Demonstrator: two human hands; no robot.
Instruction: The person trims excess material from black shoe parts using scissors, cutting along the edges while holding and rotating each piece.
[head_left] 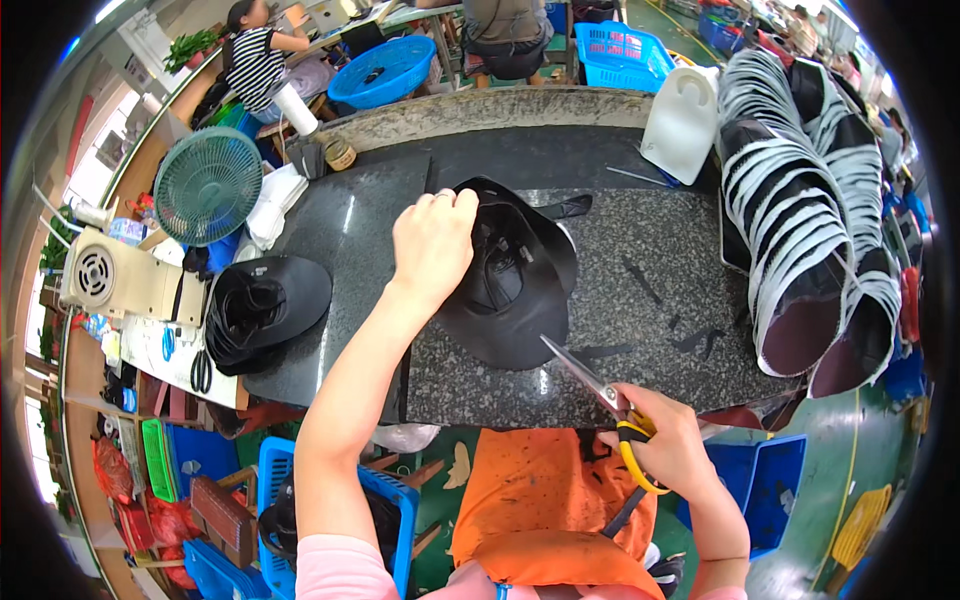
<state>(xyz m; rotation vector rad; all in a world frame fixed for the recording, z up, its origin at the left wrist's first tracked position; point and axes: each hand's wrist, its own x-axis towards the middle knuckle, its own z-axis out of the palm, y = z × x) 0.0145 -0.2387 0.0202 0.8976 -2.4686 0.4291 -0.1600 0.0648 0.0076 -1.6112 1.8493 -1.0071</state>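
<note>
A black cap [520, 315] lies on the speckled granite worktop [620, 270] with its hollow inside facing up and its brim toward me. My left hand [435, 240] is closed on the cap's far left edge, its fingertips partly hidden. In my right hand [660, 435] is a pair of scissors [590, 382] with yellow handles. The blades look closed together, and their tips reach close to the brim's right side; I cannot tell whether they touch it. Thin black scraps [700, 340] lie to the right of the cap.
Stacked black caps [270, 300] sit at the left, beside a sewing machine [110, 275] and a green fan [208, 186]. Tall rows of pale-edged black pieces [790, 220] stand at the right. A white plastic container [682, 125] is at the back. A blue basket [405, 520] stands below the worktop.
</note>
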